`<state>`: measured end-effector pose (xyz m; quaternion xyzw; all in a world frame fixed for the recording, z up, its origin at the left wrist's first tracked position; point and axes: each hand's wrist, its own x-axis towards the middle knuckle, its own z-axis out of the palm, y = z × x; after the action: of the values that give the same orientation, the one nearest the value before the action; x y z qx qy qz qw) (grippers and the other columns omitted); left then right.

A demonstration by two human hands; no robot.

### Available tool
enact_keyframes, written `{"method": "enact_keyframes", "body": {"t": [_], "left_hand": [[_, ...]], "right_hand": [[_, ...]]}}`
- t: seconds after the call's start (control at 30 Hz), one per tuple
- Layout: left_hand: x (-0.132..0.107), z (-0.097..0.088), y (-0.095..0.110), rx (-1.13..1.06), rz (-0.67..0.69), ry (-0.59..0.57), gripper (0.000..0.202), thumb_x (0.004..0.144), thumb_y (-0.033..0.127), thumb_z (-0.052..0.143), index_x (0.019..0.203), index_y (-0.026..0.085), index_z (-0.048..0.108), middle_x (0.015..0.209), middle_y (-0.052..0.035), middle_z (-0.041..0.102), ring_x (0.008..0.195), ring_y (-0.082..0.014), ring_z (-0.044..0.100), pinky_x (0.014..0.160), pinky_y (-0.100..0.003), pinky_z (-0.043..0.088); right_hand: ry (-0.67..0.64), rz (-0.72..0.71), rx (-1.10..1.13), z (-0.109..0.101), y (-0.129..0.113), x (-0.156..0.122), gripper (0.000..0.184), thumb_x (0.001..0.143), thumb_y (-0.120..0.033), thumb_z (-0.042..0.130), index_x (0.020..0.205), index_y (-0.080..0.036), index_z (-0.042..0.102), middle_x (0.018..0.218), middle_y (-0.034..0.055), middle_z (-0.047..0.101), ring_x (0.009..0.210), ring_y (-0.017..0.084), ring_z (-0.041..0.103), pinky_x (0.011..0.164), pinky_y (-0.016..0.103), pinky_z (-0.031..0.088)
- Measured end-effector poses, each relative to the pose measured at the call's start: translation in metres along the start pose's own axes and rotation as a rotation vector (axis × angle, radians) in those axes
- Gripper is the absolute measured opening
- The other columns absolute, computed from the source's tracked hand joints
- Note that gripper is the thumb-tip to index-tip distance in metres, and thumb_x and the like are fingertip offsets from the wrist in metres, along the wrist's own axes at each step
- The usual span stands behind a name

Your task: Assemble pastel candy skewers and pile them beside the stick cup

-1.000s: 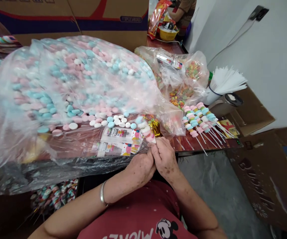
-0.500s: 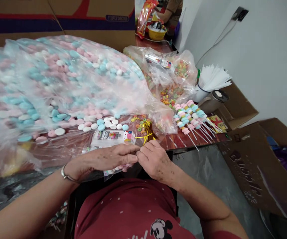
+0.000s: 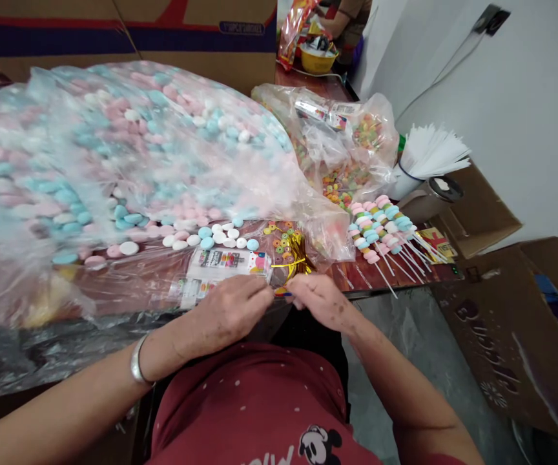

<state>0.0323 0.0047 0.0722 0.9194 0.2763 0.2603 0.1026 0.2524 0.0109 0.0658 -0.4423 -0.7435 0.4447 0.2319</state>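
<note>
My left hand (image 3: 228, 311) and my right hand (image 3: 318, 298) meet at the table's near edge, both with fingers curled in a pinch. Between their fingertips shows a small thin piece with a blue-and-yellow tip (image 3: 281, 293); I cannot make out what it is. Just beyond my fingers lies a bunch of gold twist ties (image 3: 294, 253) and printed clear candy bags (image 3: 225, 265). Loose pink, blue and white round candies (image 3: 211, 237) lie behind those.
A huge clear bag of pastel candies (image 3: 128, 148) fills the table's left. Smaller bags of coloured ring candies (image 3: 344, 152) stand behind. Finished candy skewers (image 3: 380, 226) lie at right beside a cup of white sticks (image 3: 427, 155). Cardboard boxes (image 3: 511, 323) sit on the floor; another person (image 3: 344, 19) works far back.
A second ago both hands held a candy skewer upright near the gold ties. My left hand then lay flat over the bags; now both hands pinch together at the table edge.
</note>
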Motion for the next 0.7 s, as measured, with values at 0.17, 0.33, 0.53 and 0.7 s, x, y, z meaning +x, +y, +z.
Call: {"method": "enact_keyframes", "body": {"t": [0.17, 0.33, 0.53, 0.7], "left_hand": [[0.002, -0.007, -0.003, -0.624, -0.748, 0.25, 0.016, 0.082, 0.025, 0.059, 0.069, 0.016, 0.06, 0.054, 0.0023, 0.056, 0.045, -0.0078, 0.047, 0.042, -0.018, 0.036], [0.008, -0.006, 0.005, -1.103, -1.154, 0.388, 0.022, 0.069, 0.032, 0.07, 0.064, 0.017, 0.056, 0.049, 0.0026, 0.057, 0.032, -0.0053, 0.037, 0.029, -0.014, 0.022], [0.013, 0.005, 0.006, -1.332, -1.146, 0.492, 0.023, 0.063, 0.028, 0.076, 0.065, 0.015, 0.056, 0.056, -0.001, 0.066, 0.037, -0.0078, 0.051, 0.03, -0.012, 0.027], [0.025, 0.012, 0.013, -1.454, -1.046, 0.513, 0.023, 0.063, 0.027, 0.077, 0.067, 0.015, 0.057, 0.057, -0.001, 0.068, 0.038, -0.0093, 0.055, 0.032, -0.014, 0.034]], "right_hand": [[0.304, -0.195, -0.824, -0.011, 0.014, 0.016, 0.025, 0.098, -0.02, 0.042, 0.088, -0.015, 0.065, 0.087, 0.009, 0.063, 0.086, 0.021, 0.051, 0.078, 0.032, 0.038], [0.174, -0.191, -1.18, -0.009, 0.025, 0.03, 0.017, 0.091, -0.014, 0.054, 0.081, -0.015, 0.067, 0.081, 0.0098, 0.062, 0.085, 0.024, 0.049, 0.073, 0.034, 0.035], [0.236, -0.169, -1.21, -0.012, 0.022, 0.034, 0.018, 0.092, -0.015, 0.052, 0.083, -0.016, 0.068, 0.082, 0.0096, 0.062, 0.083, 0.024, 0.049, 0.072, 0.034, 0.034], [0.456, -0.068, -1.099, -0.015, 0.017, 0.039, 0.024, 0.092, -0.012, 0.045, 0.08, -0.016, 0.066, 0.083, 0.0103, 0.062, 0.084, 0.024, 0.05, 0.074, 0.035, 0.036]]}}
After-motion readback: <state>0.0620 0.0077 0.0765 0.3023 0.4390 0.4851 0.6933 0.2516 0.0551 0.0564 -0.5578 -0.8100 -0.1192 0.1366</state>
